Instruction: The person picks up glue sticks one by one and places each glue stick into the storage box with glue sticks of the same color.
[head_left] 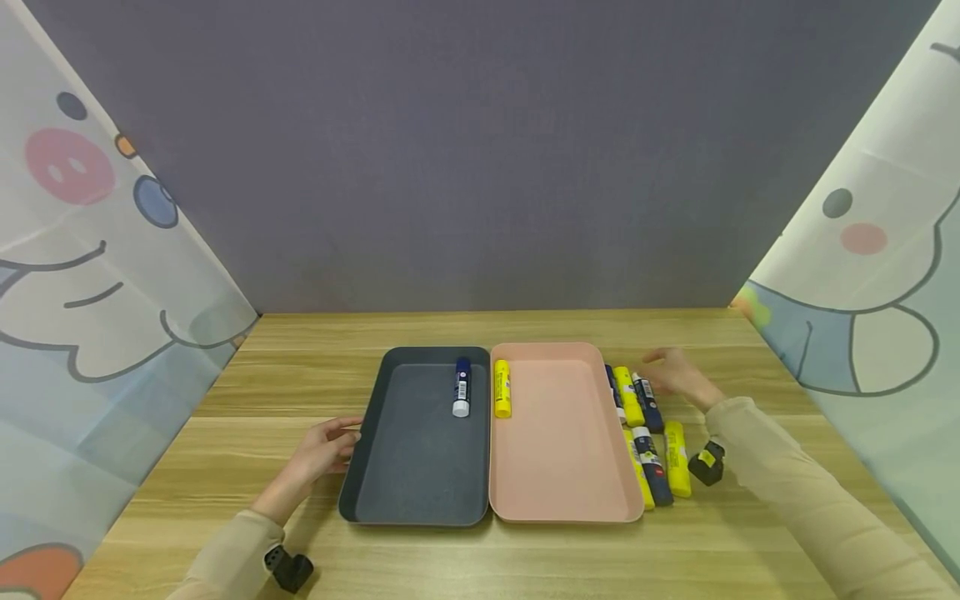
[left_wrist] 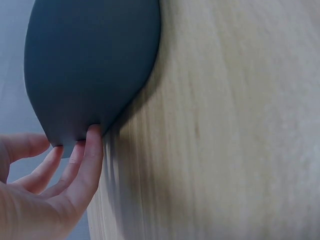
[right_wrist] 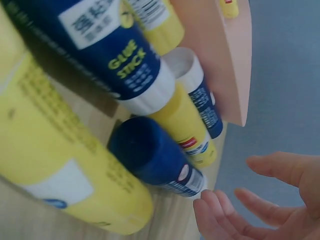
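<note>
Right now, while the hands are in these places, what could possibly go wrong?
The bare right hand has its fingertips near the white end of a dark blue cylindrical glue stick; lifting it might roll the yellow cylindrical glue stick lying close alongside. The bare left hand touches the dark grey rectangular tray; a push could shift it and perhaps roll the white-ended blue stick inside.

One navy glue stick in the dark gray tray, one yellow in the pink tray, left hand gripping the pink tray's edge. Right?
No: the left hand grips the edge of the dark gray tray, not the pink tray; see left wrist view. The navy glue stick and yellow glue stick are as you say.
</note>
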